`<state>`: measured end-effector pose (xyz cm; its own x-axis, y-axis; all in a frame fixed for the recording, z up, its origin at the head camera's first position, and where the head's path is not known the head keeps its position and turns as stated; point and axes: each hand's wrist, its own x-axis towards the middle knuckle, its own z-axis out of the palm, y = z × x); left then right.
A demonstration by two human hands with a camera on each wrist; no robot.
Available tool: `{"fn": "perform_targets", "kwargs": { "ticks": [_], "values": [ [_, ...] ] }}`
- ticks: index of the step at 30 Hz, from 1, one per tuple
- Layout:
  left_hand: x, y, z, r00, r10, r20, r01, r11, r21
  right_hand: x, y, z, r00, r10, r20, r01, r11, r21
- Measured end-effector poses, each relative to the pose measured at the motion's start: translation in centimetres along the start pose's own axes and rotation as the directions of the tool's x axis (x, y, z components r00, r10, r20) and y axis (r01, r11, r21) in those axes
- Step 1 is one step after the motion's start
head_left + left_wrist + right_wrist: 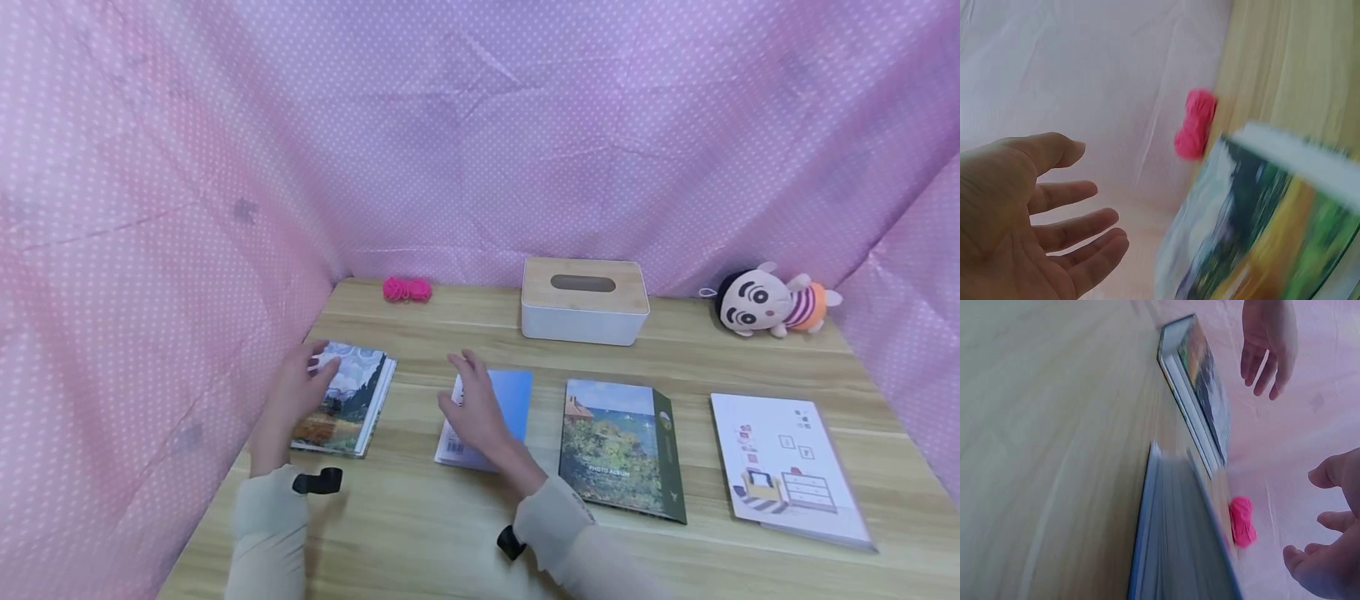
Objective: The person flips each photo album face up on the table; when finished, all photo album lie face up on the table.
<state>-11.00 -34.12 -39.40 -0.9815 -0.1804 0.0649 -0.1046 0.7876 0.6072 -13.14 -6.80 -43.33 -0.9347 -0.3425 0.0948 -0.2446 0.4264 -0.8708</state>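
Right hand (pixel 480 419) above one blue book (pixel 513 402)

Head cam up high, faces fwd & down, wide over table (pixel 405 533); L wrist cam (pixel 321 481) v. close to L hand (pixel 1007 219), view tipped sideways; R wrist cam (pixel 512 542) low nr table, also tipped; both wrist views share pink yarn (pixel 1196 125)

Draped indoor booth (pixel 150 108), pink polka-dot cloth (pixel 480 142) walls, wood-grain table (pixel 416 521), tissue box (pixel 583 317)
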Motion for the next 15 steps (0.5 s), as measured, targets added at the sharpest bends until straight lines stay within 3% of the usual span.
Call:
{"fn": "perform_targets", "kwargs": {
  "ticks": [5, 9, 12, 15],
  "values": [
    [0.3, 1.8, 2.7, 0.995, 0.09, 0.047, -0.088, 0.995, -0.043, -0.8, 1.7, -1.7, 0.996, 0.039, -0.075, -0.04, 0.999, -0.018],
    [0.4, 3.0, 5.1, 0.982, 0.148, 0.119, -0.138, 0.987, -0.083, -1.6, 2.9, -2.7, 0.987, 0.067, -0.147, -0.074, 0.996, -0.042],
    [0.3, 3.7, 6.8, 0.962, 0.17, 0.214, -0.147, 0.982, -0.121, -2.4, 3.7, -3.2, 0.977, 0.107, -0.184, -0.118, 0.992, -0.051],
    [0.0, 4.6, 8.5, 0.935, 0.151, 0.321, -0.103, 0.982, -0.161, -3.2, 4.3, -3.6, 0.968, 0.186, -0.171, -0.19, 0.982, -0.013]
  ]
}}
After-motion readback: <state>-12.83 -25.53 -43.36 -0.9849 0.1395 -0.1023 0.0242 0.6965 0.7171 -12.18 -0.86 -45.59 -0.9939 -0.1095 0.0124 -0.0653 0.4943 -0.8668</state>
